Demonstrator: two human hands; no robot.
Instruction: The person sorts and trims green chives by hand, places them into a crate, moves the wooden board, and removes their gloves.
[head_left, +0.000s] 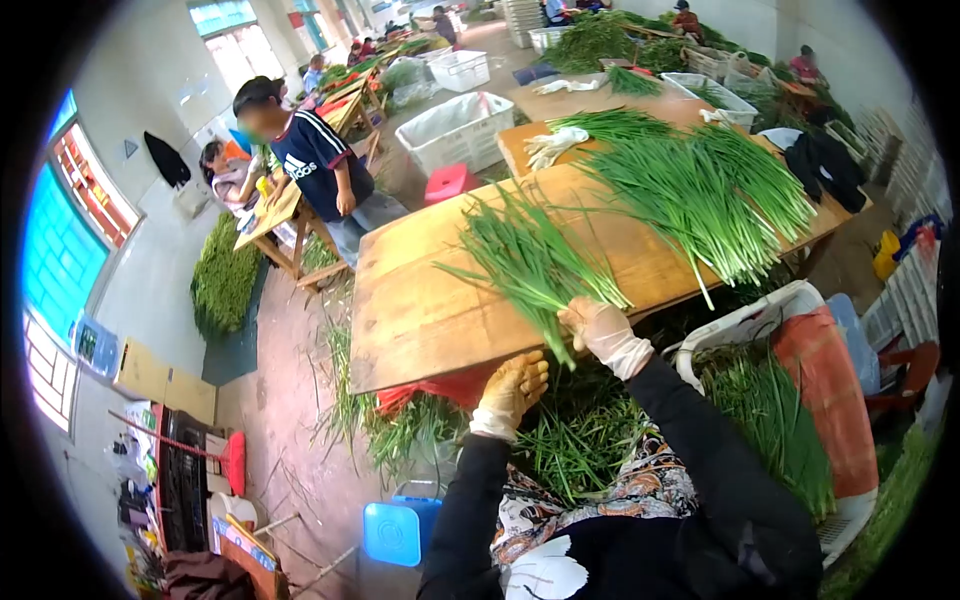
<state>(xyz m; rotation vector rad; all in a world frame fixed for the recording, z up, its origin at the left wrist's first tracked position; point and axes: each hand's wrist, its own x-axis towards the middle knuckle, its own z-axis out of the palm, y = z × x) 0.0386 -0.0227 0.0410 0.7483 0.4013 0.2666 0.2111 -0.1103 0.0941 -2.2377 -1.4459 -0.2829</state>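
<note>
On the near edge of the wooden table (410, 290) lies a loose bunch of green chives (520, 250), leaves spread to the left and pale ends to the right. My right hand (603, 333), in a pale glove, closes over part of this bunch; some leaves hang past the edge beside it. My left hand (515, 392), in a yellow-stained glove, is just off the table edge, fingers half bent and slightly apart, with nothing visible in them. A larger pile of chives (710, 195) lies farther right on the table.
White gloves (555, 147) lie at the table's back. A white crate (800, 300) with chives stands by my right side. Below are loose greens (580, 440) and a blue stool (393, 533). A person in a dark striped shirt (312, 165) stands beyond the table's left side.
</note>
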